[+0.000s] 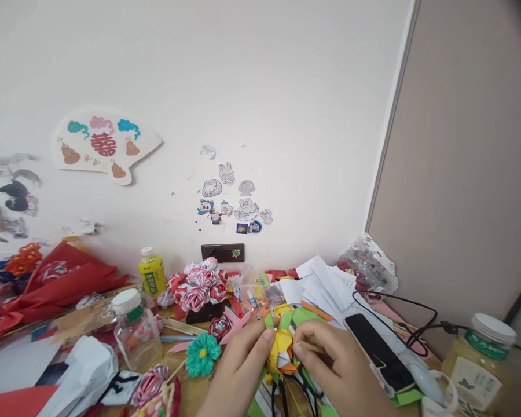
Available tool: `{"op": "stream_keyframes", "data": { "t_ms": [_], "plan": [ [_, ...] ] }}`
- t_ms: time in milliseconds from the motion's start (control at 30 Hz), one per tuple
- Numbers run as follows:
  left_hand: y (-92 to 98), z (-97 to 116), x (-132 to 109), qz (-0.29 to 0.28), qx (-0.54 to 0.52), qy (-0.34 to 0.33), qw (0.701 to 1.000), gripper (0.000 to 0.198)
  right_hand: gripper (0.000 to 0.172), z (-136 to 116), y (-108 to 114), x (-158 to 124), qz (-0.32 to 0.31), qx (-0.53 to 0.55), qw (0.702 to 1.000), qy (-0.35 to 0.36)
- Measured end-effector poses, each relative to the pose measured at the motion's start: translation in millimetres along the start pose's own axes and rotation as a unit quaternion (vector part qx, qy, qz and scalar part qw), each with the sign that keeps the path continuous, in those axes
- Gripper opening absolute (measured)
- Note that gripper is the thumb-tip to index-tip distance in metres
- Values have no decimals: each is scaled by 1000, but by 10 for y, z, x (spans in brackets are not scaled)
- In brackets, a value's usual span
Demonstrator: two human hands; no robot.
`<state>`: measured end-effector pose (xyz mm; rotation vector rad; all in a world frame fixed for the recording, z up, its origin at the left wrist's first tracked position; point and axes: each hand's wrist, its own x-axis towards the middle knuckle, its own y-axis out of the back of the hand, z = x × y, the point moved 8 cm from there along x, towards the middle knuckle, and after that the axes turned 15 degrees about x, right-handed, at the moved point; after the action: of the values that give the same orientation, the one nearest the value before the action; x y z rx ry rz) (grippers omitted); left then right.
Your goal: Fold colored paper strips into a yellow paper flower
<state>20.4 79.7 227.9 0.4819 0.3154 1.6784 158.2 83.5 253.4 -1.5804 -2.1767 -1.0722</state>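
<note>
Both hands are close together above the front of the cluttered table. My left hand (245, 365) pinches the left side of a folded yellow paper piece (280, 344), shaped somewhat like a flower. On its right, my right hand (336, 362) has its fingers closed around a thin pale stick (310, 347), whose end points toward the yellow paper. My fingers hide part of both. Green paper strips (304, 315) lie just behind the hands. Black-handled scissors (280, 397) seem to lie below, partly covered.
A teal fluffy flower (202, 354) and a clear jar (134, 333) are left of my hands. Behind stand pink-white paper roses (202, 284) and a yellow bottle (152, 271). At right lie a phone (377, 350), a black cable (417, 310) and a filled jar (477, 365).
</note>
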Motion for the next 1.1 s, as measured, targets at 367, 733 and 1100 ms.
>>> {"op": "stream_keyframes", "data": {
  "t_ms": [367, 733, 1100],
  "plan": [
    [100, -134, -28, 66, -45, 61, 995, 41, 19, -211, 132, -54, 88, -127, 978, 139],
    [92, -56, -22, 77, -58, 39, 995, 40, 18, -285, 101, -70, 117, -150, 960, 205],
    [48, -35, -34, 72, -74, 54, 993, 40, 20, -428, 90, -75, 141, -183, 943, 240]
  ]
}}
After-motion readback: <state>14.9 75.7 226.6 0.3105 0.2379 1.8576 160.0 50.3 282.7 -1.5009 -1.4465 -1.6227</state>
